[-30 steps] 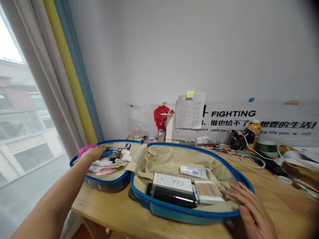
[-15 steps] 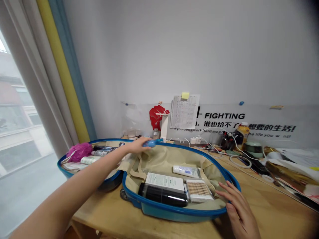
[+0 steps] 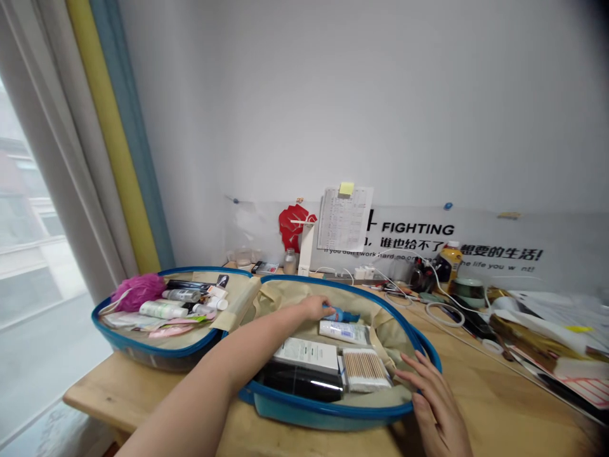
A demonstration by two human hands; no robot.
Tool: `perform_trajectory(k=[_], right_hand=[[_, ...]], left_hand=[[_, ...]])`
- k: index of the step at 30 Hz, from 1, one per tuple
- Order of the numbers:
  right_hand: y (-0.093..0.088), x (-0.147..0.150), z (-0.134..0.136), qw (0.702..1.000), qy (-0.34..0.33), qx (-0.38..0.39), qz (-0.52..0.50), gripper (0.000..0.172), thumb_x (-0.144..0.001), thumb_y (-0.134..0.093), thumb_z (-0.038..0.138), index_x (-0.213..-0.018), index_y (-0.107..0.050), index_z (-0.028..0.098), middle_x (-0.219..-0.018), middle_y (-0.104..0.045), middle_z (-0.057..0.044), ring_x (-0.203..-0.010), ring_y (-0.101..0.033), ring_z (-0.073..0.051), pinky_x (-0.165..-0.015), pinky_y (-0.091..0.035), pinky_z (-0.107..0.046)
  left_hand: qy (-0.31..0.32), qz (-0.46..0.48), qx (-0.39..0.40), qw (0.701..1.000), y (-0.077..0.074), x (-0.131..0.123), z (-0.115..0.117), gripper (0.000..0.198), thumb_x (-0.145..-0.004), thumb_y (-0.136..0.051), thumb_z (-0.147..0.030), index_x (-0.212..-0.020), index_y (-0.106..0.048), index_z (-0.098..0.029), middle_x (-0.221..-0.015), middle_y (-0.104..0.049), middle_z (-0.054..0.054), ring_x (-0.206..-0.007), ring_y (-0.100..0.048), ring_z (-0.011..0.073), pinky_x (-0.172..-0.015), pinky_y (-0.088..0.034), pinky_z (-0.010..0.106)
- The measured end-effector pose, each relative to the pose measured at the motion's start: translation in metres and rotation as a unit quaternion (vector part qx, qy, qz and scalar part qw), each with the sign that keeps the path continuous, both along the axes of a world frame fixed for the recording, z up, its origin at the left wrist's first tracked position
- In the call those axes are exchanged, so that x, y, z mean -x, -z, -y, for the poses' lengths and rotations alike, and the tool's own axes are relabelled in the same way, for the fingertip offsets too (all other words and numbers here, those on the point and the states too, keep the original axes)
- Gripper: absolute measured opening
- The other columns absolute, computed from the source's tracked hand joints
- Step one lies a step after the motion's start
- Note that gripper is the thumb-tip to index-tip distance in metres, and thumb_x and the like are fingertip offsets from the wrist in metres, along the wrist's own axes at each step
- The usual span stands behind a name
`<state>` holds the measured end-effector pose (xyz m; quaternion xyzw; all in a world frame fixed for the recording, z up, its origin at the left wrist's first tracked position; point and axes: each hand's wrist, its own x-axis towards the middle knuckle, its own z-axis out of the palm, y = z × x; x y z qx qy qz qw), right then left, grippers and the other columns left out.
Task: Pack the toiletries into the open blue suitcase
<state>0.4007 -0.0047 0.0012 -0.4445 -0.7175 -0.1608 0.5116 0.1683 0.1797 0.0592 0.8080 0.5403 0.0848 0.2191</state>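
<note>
An open blue case lies on the wooden desk, its right half [image 3: 333, 412] lined in beige. My left hand [image 3: 314, 307] is closed on a small blue tube [image 3: 343, 315], held low inside that half just behind a white tube [image 3: 343, 331]. In front of these lie a white box [image 3: 307, 354], a black bottle [image 3: 299, 379] and a pack of cotton swabs [image 3: 364, 369]. My right hand [image 3: 435, 403] rests with fingers spread on the case's near right rim. The left half [image 3: 143, 352] holds a pink bath puff [image 3: 137, 291] and several small bottles and tubes.
Behind the case stand a white lamp [image 3: 304, 244], a small jar [image 3: 289, 260] and a power strip [image 3: 364, 274]. To the right are white cables [image 3: 440, 311], an orange bottle [image 3: 450, 257], a green bowl [image 3: 469, 289] and papers [image 3: 552, 330]. Curtains [image 3: 109, 146] and a window are at left.
My left hand took the blue tube out of the left half, carried it rightward over the hinge and lowered it into the right half. My right hand stayed on the rim.
</note>
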Motion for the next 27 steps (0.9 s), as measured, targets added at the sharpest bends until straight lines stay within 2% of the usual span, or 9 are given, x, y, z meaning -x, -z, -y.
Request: perform_trajectory(k=[5,8,10,14,17,20,22,24,27], right_hand=[[-0.004,0.000,0.000,1.000,-0.001,-0.004,0.019,0.034,-0.094,-0.038,0.039,-0.098,-0.068,0.025,-0.112,-0.069,-0.007,-0.116,-0.060,-0.027,-0.084,-0.056,-0.044],[-0.006,0.000,-0.001,0.999,-0.003,-0.015,0.032,0.032,-0.095,-0.037,0.038,-0.099,-0.067,0.025,-0.112,-0.069,-0.007,-0.116,-0.060,-0.027,-0.082,-0.055,-0.044],[-0.006,-0.001,-0.001,0.999,-0.002,-0.022,0.036,0.032,-0.095,-0.037,0.038,-0.098,-0.066,0.025,-0.111,-0.069,-0.007,-0.115,-0.060,-0.027,-0.082,-0.055,-0.044],[-0.002,-0.003,-0.002,0.999,-0.005,-0.025,0.030,0.031,-0.095,-0.037,0.037,-0.098,-0.066,0.025,-0.112,-0.069,-0.007,-0.116,-0.059,-0.028,-0.083,-0.054,-0.045],[0.000,-0.003,-0.004,0.999,-0.004,-0.030,0.022,0.030,-0.095,-0.038,0.036,-0.099,-0.065,0.025,-0.112,-0.068,-0.007,-0.118,-0.058,-0.028,-0.084,-0.054,-0.045],[-0.001,-0.002,-0.006,0.999,-0.004,-0.022,0.028,0.030,-0.095,-0.037,0.034,-0.104,-0.065,0.025,-0.116,-0.067,-0.007,-0.121,-0.057,-0.027,-0.089,-0.053,-0.045],[-0.001,0.000,-0.003,1.000,0.002,-0.012,0.026,0.032,-0.095,-0.037,0.034,-0.110,-0.063,0.024,-0.122,-0.065,-0.008,-0.124,-0.055,-0.027,-0.092,-0.052,-0.045],[0.005,0.000,0.007,1.000,0.020,0.002,0.018,0.035,-0.094,-0.038,0.036,-0.118,-0.059,0.024,-0.129,-0.060,-0.009,-0.125,-0.054,-0.027,-0.093,-0.052,-0.045],[0.030,-0.010,0.042,0.998,0.061,0.032,0.013,0.039,-0.091,-0.043,0.041,-0.125,-0.056,0.026,-0.131,-0.058,-0.010,-0.120,-0.057,-0.029,-0.092,-0.052,-0.048]], left_hand=[[0.006,-0.023,-0.001,1.000,0.001,-0.010,0.008,0.032,-0.092,-0.056,-0.037,-0.118,-0.058,-0.018,-0.122,-0.059,0.009,-0.105,-0.060,0.0214,-0.090,-0.052,0.044],[0.012,-0.026,-0.003,1.000,-0.015,-0.002,0.008,0.036,-0.091,-0.058,-0.037,-0.121,-0.056,-0.017,-0.123,-0.058,0.010,-0.105,-0.060,0.0220,-0.088,-0.053,0.044],[0.016,-0.025,-0.012,1.000,-0.032,0.018,0.006,0.037,-0.092,-0.056,-0.037,-0.124,-0.055,-0.018,-0.124,-0.059,0.009,-0.104,-0.061,0.0210,-0.089,-0.053,0.043],[-0.031,-0.047,-0.068,0.996,-0.066,0.103,0.004,0.034,-0.099,-0.039,-0.028,-0.130,-0.054,-0.026,-0.135,-0.057,0.001,-0.120,-0.054,0.0140,-0.104,-0.042,0.027],[-0.131,-0.102,-0.110,0.980,-0.073,0.190,0.014,0.038,-0.100,-0.033,-0.021,-0.133,-0.051,-0.022,-0.139,-0.053,0.007,-0.128,-0.048,0.0177,-0.109,-0.037,0.032],[-0.224,-0.181,-0.108,0.952,-0.064,0.269,0.034,0.040,-0.093,-0.054,-0.035,-0.129,-0.052,-0.017,-0.133,-0.054,0.012,-0.119,-0.055,0.0256,-0.100,-0.045,0.050],[-0.253,-0.226,-0.090,0.936,-0.052,0.307,0.047,0.040,-0.091,-0.059,-0.037,-0.125,-0.055,-0.017,-0.129,-0.056,0.011,-0.114,-0.057,0.0250,-0.096,-0.047,0.051],[-0.259,-0.259,-0.073,0.928,-0.041,0.331,0.053,0.041,-0.088,-0.062,-0.031,-0.125,-0.056,-0.016,-0.128,-0.059,0.012,-0.113,-0.059,0.0254,-0.097,-0.047,0.046],[-0.239,-0.288,-0.066,0.925,-0.031,0.345,0.049,0.051,-0.078,-0.064,-0.015,-0.128,-0.057,-0.015,-0.130,-0.060,0.016,-0.117,-0.059,0.0280,-0.100,-0.044,0.038]])
